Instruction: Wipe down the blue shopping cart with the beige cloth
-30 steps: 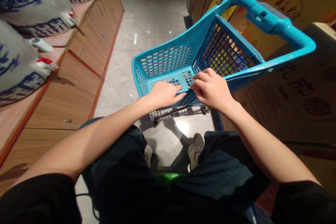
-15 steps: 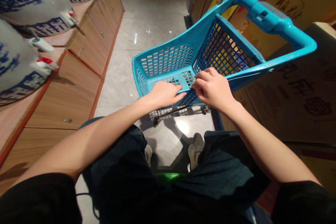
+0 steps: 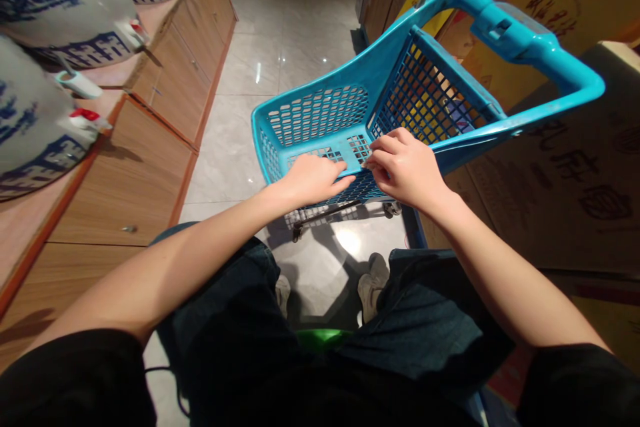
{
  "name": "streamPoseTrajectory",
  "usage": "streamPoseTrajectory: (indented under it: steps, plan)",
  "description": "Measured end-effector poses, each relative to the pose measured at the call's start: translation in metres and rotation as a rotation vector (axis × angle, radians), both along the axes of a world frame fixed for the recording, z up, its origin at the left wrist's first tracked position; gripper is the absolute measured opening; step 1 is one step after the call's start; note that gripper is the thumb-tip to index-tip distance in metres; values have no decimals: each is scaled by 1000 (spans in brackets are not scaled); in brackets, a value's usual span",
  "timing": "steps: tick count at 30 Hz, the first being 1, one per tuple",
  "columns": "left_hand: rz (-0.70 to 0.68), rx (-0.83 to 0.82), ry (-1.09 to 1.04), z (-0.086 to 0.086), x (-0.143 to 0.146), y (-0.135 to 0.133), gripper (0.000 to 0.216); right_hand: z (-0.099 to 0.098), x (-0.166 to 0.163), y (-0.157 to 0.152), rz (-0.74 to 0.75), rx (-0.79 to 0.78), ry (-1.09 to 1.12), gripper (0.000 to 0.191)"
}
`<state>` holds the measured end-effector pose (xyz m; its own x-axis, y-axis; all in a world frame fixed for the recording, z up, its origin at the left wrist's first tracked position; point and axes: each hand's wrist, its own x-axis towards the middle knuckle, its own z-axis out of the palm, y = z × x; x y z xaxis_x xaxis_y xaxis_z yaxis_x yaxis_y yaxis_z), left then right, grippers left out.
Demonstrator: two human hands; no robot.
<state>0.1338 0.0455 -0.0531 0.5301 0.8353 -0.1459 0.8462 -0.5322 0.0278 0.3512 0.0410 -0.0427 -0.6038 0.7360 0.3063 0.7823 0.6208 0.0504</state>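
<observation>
A blue plastic shopping cart [image 3: 307,97] with latticed walls stands sideways in front of my knees, its handle to the right. My left hand [image 3: 316,180] lies over the cart's near rim, fingers inward and thumb along the near side, closed on the edge. A short way to its right, my right hand [image 3: 404,165] has its fingers curled over the same rim. The two hands are apart. Through the lattice the cart's basket shows its bare floor. The undersides of my fingers are partly hidden.
Wooden cabinets [image 3: 110,180] line the left, bearing large blue-and-white jars [image 3: 95,7] with red-handled taps. Stacked cardboard boxes [image 3: 560,193] rise close on the right, behind the cart's handle. Pale tiled floor [image 3: 265,33] runs ahead. Something green [image 3: 323,340] shows between my legs.
</observation>
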Motion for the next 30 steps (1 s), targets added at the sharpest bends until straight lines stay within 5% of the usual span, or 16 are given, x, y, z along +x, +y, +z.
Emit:
streamPoseTrajectory:
  steps: [10,17,25,30]
  plan:
    - [-12,3,4,-1,0,0,55,-7,-6,-6,111,-2,-19,26]
    - [5,-5,2,0,1,0,60,-1,1,0,-16,19,-11,26]
    - [-5,-8,4,1,1,0,55,-4,-6,-7,97,22,-55,27]
    - [16,-10,19,0,1,0,60,0,10,4,-81,61,-6,27]
